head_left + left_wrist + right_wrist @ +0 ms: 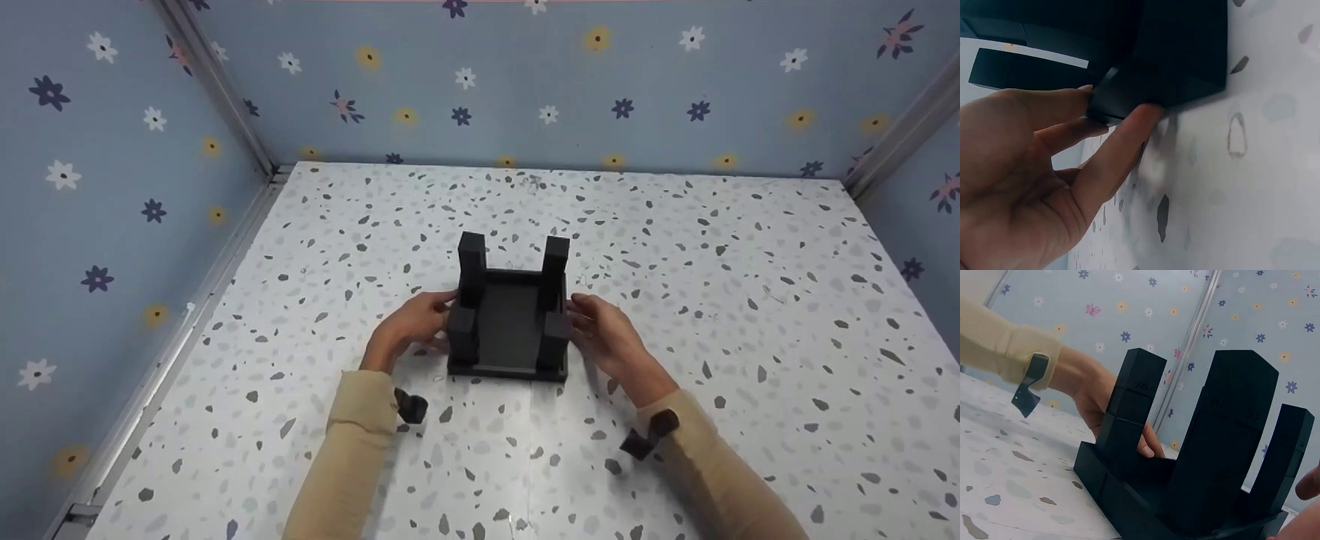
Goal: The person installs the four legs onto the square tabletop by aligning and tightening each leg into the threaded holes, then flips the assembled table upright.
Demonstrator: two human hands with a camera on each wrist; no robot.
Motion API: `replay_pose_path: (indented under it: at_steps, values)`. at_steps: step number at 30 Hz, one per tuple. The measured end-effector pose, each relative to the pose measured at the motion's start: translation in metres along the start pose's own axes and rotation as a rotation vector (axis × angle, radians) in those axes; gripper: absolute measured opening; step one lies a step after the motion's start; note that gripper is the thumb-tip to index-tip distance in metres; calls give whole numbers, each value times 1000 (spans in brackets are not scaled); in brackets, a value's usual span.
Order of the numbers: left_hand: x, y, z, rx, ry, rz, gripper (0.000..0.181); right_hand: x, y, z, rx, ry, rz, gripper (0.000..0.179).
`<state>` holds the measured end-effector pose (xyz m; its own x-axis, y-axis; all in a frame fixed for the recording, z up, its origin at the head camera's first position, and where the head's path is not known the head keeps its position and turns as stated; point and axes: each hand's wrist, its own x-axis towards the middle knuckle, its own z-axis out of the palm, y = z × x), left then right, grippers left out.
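A black stand (510,322), a shallow rimmed square base with a post rising at each corner, sits on the speckled tabletop between both hands. My left hand (416,322) holds its left side; in the left wrist view the fingers (1123,140) grip a black corner close to the tabletop. Behind one post (1131,405), fingertips of that hand show in the right wrist view. At the opposite side my right hand (611,334) holds the base with bent fingers. Only a few fingertips (1310,484) of it appear at the right wrist view's edge, and their contact is partly hidden.
The white speckled tabletop (675,262) spreads around the stand. Blue flowered panels (525,82) close off the back and sides, with metal rails (217,82) at the corners. A black strap mount (411,406) is on the left cuff, another (651,433) on the right.
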<state>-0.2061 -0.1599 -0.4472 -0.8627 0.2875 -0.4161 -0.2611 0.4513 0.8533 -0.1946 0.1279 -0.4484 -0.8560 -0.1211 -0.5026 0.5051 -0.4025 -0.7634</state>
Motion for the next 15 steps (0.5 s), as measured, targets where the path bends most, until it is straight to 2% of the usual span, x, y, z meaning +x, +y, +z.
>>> replay_pose_path:
  at_steps: [5,10,12,15]
  values:
    - [-3,-1,1,-35,18,33,55,0,-3,1,1,19,28,41]
    - [-3,-4,-1,-147,0,44,56,-1,-4,2,-47,28,25,26]
    - [-3,-6,-1,-168,-4,55,57,0,-4,2,-69,26,18,19]
    - [-3,-9,-3,-182,7,78,58,1,-4,1,-102,7,13,18]
